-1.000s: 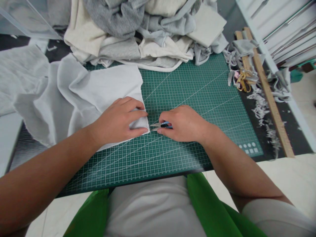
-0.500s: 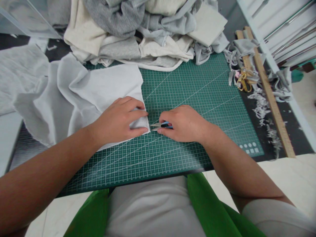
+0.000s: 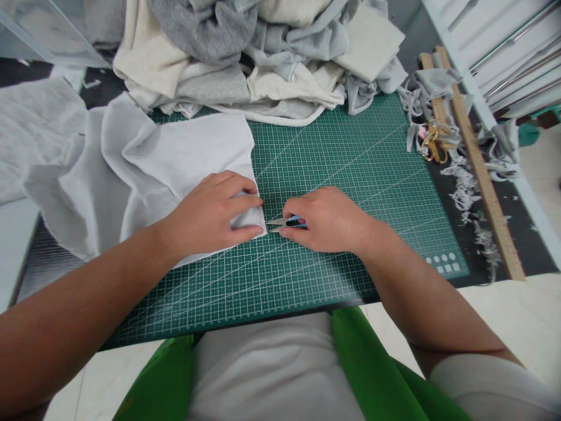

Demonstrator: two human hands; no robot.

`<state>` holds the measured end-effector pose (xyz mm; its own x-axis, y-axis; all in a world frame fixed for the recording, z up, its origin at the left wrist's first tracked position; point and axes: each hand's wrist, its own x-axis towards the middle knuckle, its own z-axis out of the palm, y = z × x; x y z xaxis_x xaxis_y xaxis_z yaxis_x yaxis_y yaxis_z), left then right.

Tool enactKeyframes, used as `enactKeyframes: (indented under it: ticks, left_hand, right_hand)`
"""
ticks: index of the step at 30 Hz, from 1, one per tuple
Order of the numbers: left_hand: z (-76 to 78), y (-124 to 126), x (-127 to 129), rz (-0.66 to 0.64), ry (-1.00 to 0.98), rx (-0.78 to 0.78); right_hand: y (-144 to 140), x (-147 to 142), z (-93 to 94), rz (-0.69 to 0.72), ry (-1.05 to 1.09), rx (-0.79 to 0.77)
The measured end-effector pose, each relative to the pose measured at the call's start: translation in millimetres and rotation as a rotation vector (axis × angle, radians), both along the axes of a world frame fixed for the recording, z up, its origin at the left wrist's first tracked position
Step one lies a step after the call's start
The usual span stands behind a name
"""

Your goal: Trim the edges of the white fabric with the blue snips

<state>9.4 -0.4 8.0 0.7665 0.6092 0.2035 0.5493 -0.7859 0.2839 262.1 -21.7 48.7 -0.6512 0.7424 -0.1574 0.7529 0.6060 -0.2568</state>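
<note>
While the left hand (image 3: 210, 213) lies flat, fingers spread, pinning the pale grey cloth (image 3: 175, 158) to the green cutting mat (image 3: 350, 175), the right hand (image 3: 326, 219), at its 3 o'clock, grips small thread snips (image 3: 280, 223), blades touching the cloth's edge.

Green cutting mat (image 3: 350, 175) on dark table (image 3: 464, 245)

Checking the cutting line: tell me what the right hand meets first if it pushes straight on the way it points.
The right hand points its snips left; the white fabric edge under the left hand comes first, almost touching.
</note>
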Motion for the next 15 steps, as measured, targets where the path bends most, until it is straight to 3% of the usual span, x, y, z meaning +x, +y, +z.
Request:
enactKeyframes:
  ticks: [10, 15]
  left_hand:
    - [-0.3, -1.0, 1.1, 0.014, 0.000, 0.009]
    - [-1.5, 0.5, 0.6, 0.086, 0.019, 0.005]
  right_hand:
    - [0.1, 1.2, -1.1, -0.011, -0.010, -0.002]
    - [0.4, 0.7, 0.1, -0.026, -0.013, -0.011]
